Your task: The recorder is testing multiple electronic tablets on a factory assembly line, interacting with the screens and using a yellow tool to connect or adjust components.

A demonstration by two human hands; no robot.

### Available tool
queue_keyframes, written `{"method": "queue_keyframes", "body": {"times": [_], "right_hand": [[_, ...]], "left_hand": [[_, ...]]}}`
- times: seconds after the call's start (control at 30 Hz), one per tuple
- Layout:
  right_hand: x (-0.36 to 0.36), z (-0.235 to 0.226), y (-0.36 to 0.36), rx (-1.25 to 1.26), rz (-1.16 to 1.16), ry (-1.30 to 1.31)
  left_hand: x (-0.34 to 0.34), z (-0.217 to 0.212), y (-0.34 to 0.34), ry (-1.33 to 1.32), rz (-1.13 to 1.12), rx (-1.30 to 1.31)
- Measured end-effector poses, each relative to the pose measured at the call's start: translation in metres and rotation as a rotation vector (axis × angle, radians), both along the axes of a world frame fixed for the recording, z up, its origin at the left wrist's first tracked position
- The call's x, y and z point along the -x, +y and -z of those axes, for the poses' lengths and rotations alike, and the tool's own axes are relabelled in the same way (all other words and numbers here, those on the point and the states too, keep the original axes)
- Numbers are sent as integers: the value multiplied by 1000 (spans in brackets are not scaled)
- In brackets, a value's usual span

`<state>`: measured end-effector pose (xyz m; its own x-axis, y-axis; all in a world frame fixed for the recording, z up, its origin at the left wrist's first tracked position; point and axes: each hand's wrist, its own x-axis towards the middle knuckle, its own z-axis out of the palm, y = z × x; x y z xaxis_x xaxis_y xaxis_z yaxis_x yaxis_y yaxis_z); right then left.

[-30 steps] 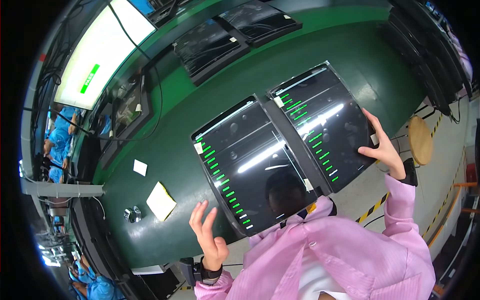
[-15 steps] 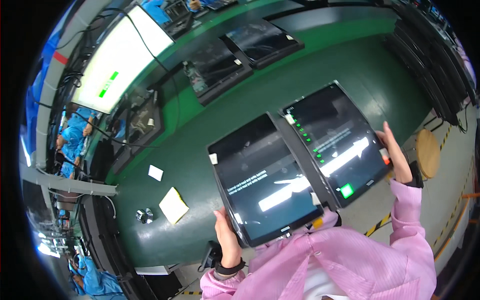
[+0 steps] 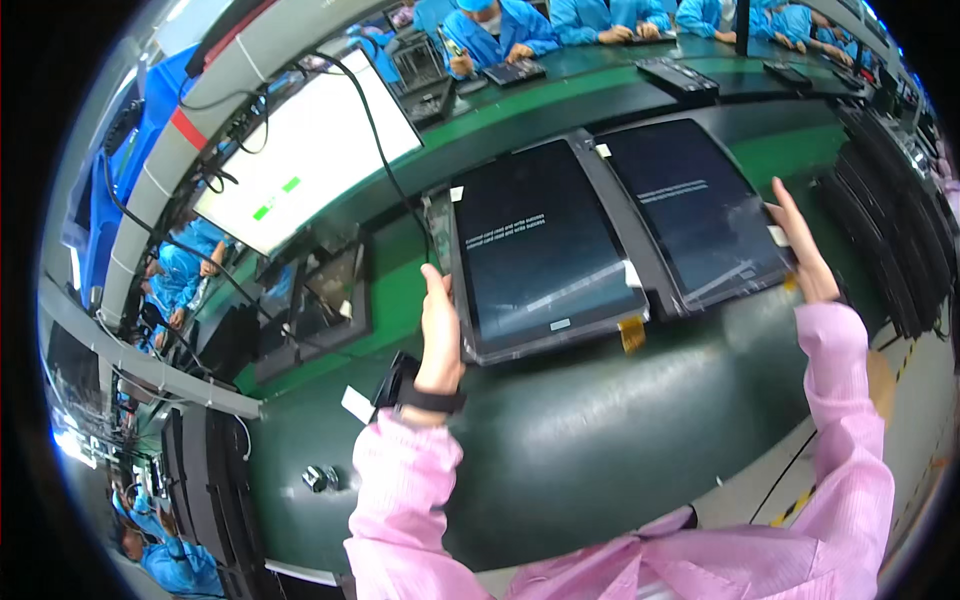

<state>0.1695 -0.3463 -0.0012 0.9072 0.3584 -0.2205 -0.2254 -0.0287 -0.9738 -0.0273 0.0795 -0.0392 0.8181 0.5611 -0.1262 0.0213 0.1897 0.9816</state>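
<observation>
Two dark tablets with lit screens are side by side over the far part of the green bench (image 3: 600, 430). My left hand (image 3: 440, 335) grips the outer edge of the left tablet (image 3: 540, 260), its thumb up along the side. At the outer edge of the right tablet (image 3: 695, 235), my right hand (image 3: 803, 250) holds on, fingers partly hidden behind. A dark grey strip (image 3: 622, 215) runs between the screens; whether it is one holder or two I cannot tell. A yellow tab (image 3: 632, 334) hangs from the lower edge.
A bright monitor (image 3: 310, 150) with a hanging cable stands at the far left, a dark tray (image 3: 330, 295) below it. Small shiny metal pieces (image 3: 318, 478) and a white card (image 3: 358, 404) lie on the left. Stacked black trays (image 3: 885, 220) line the right; people in blue work opposite.
Both hands have carried the two tablets away from my body, toward the far side of the bench. Green marks on the right screen are gone. My left arm hides the yellow note.
</observation>
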Motion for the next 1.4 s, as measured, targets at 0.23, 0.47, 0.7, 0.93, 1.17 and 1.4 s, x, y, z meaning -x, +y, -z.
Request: {"method": "queue_keyframes", "body": {"times": [0.23,0.47,0.7,0.93,1.17,1.4], "right_hand": [[-126,43,143,135,68,-26],[-150,87,203,3,-29,-197],[-135,87,205,-90,-110,125],[-119,71,196,-71,-120,64],[22,78,94,-128,-96,37],[181,86,-29,-55,-74,-13]], "left_hand": [[-110,47,129,146,-114,-175],[-74,50,169,270,-277,-764],[-56,67,113,58,-211,-29],[-29,24,81,116,-305,110],[96,50,-10,138,-267,35],[236,36,-108,154,-54,116]]}}
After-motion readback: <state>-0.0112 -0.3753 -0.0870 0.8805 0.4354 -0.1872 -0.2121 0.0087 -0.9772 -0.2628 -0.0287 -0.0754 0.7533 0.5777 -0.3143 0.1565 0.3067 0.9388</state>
